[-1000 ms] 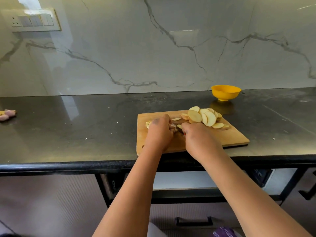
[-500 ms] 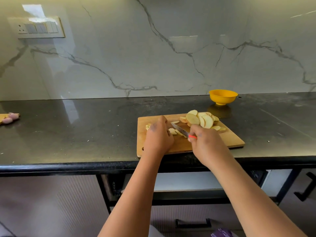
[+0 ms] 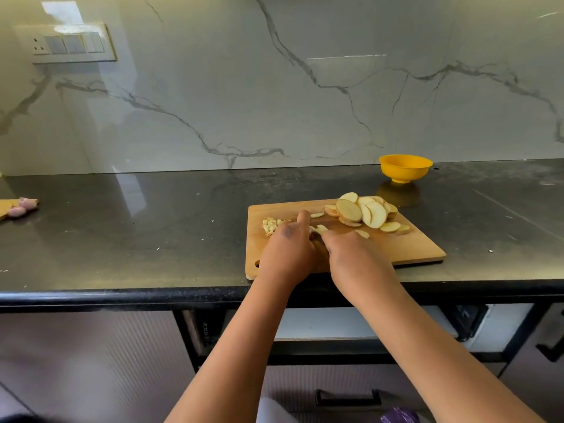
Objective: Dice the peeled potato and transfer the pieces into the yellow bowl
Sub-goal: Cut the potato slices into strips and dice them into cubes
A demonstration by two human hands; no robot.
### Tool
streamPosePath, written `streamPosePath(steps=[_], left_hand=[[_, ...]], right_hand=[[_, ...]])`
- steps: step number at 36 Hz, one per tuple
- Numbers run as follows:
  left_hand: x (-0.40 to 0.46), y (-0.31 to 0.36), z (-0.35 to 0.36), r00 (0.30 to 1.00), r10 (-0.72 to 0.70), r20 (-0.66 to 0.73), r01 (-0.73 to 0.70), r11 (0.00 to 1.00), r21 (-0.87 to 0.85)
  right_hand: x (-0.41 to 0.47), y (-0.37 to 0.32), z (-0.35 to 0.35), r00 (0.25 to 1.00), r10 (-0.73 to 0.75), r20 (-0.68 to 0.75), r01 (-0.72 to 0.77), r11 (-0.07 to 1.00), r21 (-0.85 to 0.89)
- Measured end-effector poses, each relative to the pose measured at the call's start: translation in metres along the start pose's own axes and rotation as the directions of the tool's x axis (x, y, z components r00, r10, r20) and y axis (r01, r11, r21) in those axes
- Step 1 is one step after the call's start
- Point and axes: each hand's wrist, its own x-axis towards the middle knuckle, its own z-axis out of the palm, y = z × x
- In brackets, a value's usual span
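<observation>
At centre frame both hands meet on the wooden cutting board (image 3: pixel 412 248). The left hand (image 3: pixel 288 248) presses curled fingers onto potato strips (image 3: pixel 319 229); the right hand (image 3: pixel 357 257) is curled — round what, I cannot tell. Diced bits (image 3: pixel 271 225) lie left, potato slices (image 3: pixel 366 212) right. The yellow bowl (image 3: pixel 405 168) stands on the worktop (image 3: pixel 152 227) behind — upper right.

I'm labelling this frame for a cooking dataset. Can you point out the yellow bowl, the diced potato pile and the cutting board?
yellow bowl (image 3: pixel 405 170): head view, front outer wall.
diced potato pile (image 3: pixel 271 225): head view, pile's middle.
cutting board (image 3: pixel 421 248): head view, bare right corner.
</observation>
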Motion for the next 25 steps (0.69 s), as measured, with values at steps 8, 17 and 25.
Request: streamPosePath(steps=[8,17,25], left_hand=[[-0.002,-0.003,-0.001,0.999,0.010,0.033,-0.011,0.999,0.032],[-0.008,-0.008,-0.010,0.999,0.030,0.016,-0.027,0.990,-0.142],[0.007,0.012,-0.007,0.926,0.377,0.019,-0.378,0.923,0.069]], right_hand=[[-0.021,0.019,-0.001,0.994,0.102,0.047,-0.107,0.988,0.114],[-0.015,0.083,-0.036,0.951,0.121,0.284,-0.282,0.717,0.638],[-0.002,0.083,-0.041,0.964,0.108,0.242,-0.253,0.647,0.719]])
